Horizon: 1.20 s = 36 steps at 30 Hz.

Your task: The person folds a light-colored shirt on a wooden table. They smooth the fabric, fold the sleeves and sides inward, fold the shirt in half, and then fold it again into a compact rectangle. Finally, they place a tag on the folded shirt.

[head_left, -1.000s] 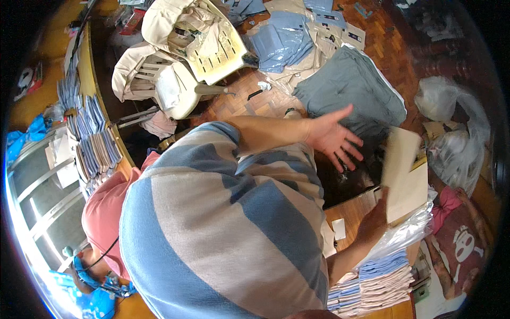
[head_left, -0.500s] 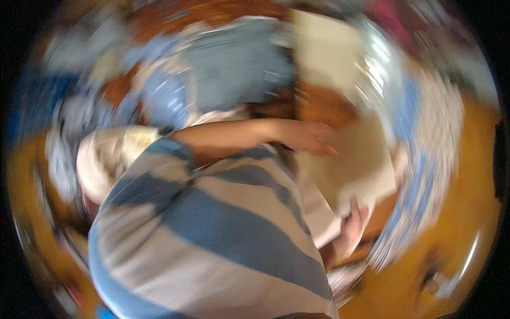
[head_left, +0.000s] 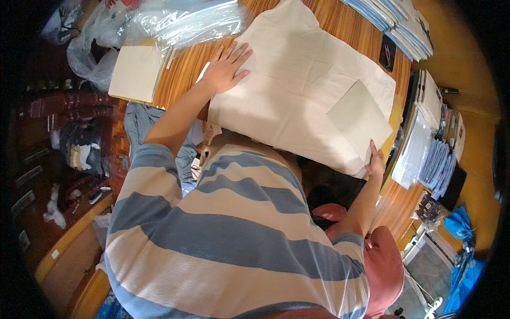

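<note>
A cream cloth (head_left: pixel 287 101), shaped like a garment, lies spread over the wooden table before me, slightly wrinkled. My left hand (head_left: pixel 226 70) rests flat on its left edge, fingers spread. Toward the right end a greyish-beige card (head_left: pixel 361 117) lies at a slant on top of the cloth. My right hand (head_left: pixel 375 161) pinches the card's near corner, its thumb on top and the other fingers mostly hidden underneath. Whether those fingers also catch the cloth's edge, I cannot tell.
Clear plastic bags (head_left: pixel 186 21) and a stack of beige cards (head_left: pixel 137 73) lie at the table's left. Folded garments (head_left: pixel 390 21) are piled far right, near a dark phone-like object (head_left: pixel 388 53). Packed clothes (head_left: pixel 425 154) stand along the right edge. A reddish chair (head_left: pixel 385 266) is beside me.
The view has swung and cleared from heavy blur. My left hand, earlier stretched rightward over the card, now lies on the cloth's left edge. My right hand remains at the card.
</note>
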{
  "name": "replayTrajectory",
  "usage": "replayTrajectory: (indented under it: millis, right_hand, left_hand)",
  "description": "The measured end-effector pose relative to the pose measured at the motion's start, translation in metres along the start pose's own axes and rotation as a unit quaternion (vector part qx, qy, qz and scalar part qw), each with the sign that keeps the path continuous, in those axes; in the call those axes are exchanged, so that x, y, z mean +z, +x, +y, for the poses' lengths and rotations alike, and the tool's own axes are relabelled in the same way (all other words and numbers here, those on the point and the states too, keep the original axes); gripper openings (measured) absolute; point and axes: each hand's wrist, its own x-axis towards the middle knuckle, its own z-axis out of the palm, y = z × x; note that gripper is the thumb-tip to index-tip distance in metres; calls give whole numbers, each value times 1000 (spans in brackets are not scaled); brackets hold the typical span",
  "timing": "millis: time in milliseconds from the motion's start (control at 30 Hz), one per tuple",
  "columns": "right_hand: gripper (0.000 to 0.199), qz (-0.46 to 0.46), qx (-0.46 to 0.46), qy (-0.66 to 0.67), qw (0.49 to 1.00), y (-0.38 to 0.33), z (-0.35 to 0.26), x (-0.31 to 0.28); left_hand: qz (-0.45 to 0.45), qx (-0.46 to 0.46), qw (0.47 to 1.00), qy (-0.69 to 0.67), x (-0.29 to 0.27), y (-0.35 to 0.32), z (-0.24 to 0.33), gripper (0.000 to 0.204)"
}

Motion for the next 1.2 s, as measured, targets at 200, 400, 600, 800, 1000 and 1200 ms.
replayTrajectory:
  millis: [200, 400, 600, 800, 1000, 1200]
  right_hand:
    - [41, 17, -49, -64, 997, 32, 3, -29]
    - [45, 61, -135, -116, 982, 33, -5, -33]
    - [41, 18, -169, -125, 977, -32, -23, 84]
    - [39, -137, -155, -158, 966, -74, -5, 256]
    - [40, -130, -71, -159, 976, -82, 15, 295]
    - [43, -118, -101, -198, 968, -81, 23, 293]
  left_hand:
    - [-16, -1, 999, -28, -8, 3, 20, 76]
    - [-16, 23, 999, -38, -10, 16, -5, 82]
    - [30, -56, 990, -129, -22, -34, -10, 81]
    - [11, -71, 983, -171, -11, -70, -7, 82]
    - [28, -45, 978, -202, -16, -71, -8, 82]
    - [45, -24, 975, -217, -13, -68, -10, 88]
